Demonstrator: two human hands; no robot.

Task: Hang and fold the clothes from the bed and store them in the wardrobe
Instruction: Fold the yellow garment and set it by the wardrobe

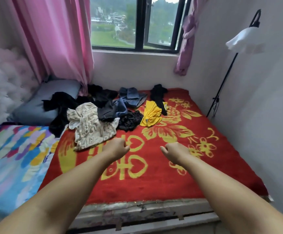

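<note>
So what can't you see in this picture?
- Wardrobe: nowhere in the head view.
- Black clothes: tangled, so the number of pieces is unclear.
- Left hand and right hand: fingers curl away behind the knuckles.
- Pillow: partly hidden under clothes.

We saw soft, even daylight coming in thru the window [135,22] at the back; sky patch w/ slight overexposure at top. Room was moderately bright, no hard shadows, no strong glare. Wide-angle lens bent the walls and curtain [53,39] near the edges. Forearms at the bottom looked stretched and a bit soft; overall pic was slightly smeary, fine detail lacking.
</note>
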